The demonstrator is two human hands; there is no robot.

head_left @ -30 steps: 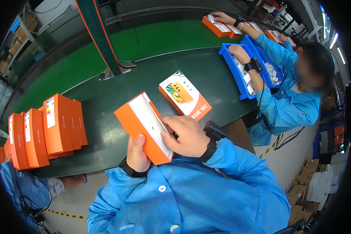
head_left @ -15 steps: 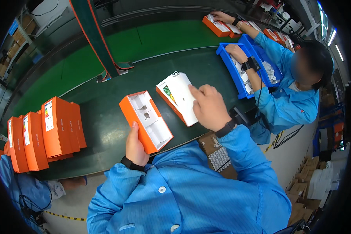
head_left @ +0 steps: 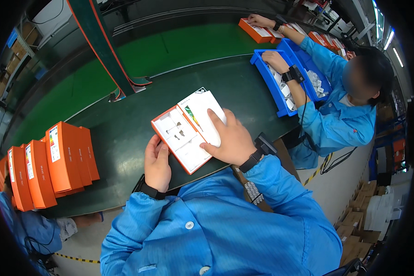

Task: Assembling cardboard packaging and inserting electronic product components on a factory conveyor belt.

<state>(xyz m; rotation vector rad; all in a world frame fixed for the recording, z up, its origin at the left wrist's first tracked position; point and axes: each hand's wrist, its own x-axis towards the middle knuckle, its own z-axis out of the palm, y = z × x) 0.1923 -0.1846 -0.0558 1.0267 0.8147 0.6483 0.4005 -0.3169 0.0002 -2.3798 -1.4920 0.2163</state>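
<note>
An orange box base (head_left: pixel 193 166) with a white compartmented inside lies open on the dark green bench in front of me. My left hand (head_left: pixel 157 164) has its bent fingers and thumb against the base's left side. Right beside the base, touching it, is the box lid (head_left: pixel 185 103), printed with a green picture. A flat white piece (head_left: pixel 211 101), paper or thin card, lies over the lid. My right hand (head_left: pixel 232 139) rests on this piece, index finger and thumb spread apart; its other fingertips are partly hidden.
Orange boxes (head_left: pixel 69 156) stand in a group on the left. A green post (head_left: pixel 101 50) rises at the bench's far edge. On the right, a co-worker's hand (head_left: pixel 275 60) is in a blue bin (head_left: pixel 280 103) of small white parts; more orange boxes (head_left: pixel 253 32) lie beyond.
The box base has moved right and levelled out against the lid. My left hand has shifted to its side edge. My right hand has come left and lies flatter on the white piece.
</note>
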